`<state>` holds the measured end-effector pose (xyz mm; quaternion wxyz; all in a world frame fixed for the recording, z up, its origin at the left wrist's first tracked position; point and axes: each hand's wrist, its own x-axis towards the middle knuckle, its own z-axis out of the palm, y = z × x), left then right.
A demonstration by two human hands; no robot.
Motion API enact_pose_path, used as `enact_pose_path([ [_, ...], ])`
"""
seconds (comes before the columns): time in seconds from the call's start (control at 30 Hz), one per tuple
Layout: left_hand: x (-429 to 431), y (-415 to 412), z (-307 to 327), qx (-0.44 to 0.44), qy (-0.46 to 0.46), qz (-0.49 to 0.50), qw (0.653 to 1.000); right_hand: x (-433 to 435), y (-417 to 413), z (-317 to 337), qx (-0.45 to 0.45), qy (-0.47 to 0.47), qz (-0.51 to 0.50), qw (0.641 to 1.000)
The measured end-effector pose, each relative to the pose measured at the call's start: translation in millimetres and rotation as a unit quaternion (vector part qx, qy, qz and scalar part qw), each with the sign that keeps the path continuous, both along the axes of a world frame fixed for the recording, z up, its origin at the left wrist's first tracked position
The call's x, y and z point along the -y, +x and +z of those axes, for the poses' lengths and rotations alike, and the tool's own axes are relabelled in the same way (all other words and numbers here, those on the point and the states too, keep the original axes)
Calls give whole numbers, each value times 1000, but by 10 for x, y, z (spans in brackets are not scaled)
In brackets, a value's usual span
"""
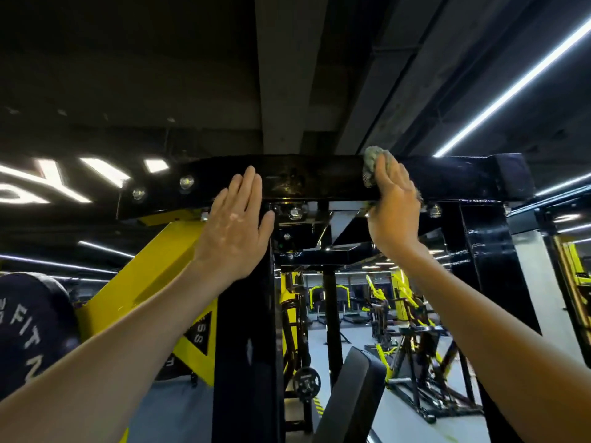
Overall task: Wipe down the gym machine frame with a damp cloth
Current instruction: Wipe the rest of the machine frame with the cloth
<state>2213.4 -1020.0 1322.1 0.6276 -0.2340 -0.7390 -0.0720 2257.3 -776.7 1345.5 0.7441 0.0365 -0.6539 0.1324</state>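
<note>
A glossy black top crossbeam (319, 177) of the gym machine runs across the view above head height. My right hand (393, 206) presses a grey-green cloth (372, 163) against the beam's front face, right of centre; the cloth bunches out above my fingertips and past the hand's right edge. My left hand (236, 225) lies flat with straight fingers on the frame at the beam's lower edge, where the black upright (246, 330) meets it. Both arms reach upward.
A yellow angled arm (150, 276) and a black weight plate (28, 330) sit at the left. Bolts (294, 213) line the beam's underside. A dark padded seat back (355, 388) is below centre. Further yellow machines (406, 318) stand in the background, with ceiling light strips above.
</note>
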Motion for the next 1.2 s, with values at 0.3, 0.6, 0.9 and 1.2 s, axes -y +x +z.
enact_pose_path([
  [0.3, 12, -45, -13, -19, -3, -2, 1000, 920, -192, 17, 45, 209, 6, 977],
  [0.6, -33, -66, -33, -10, 16, -38, 999, -334, 72, -62, 3, -44, -23, 999],
  [0.9, -50, -49, -34, -16, 26, -12, 999, 650, -42, -72, 53, 235, 11, 971],
  [1.2, -25, 100, -1, 49, 5, -18, 999, -163, 126, -64, 45, 76, -1, 996],
])
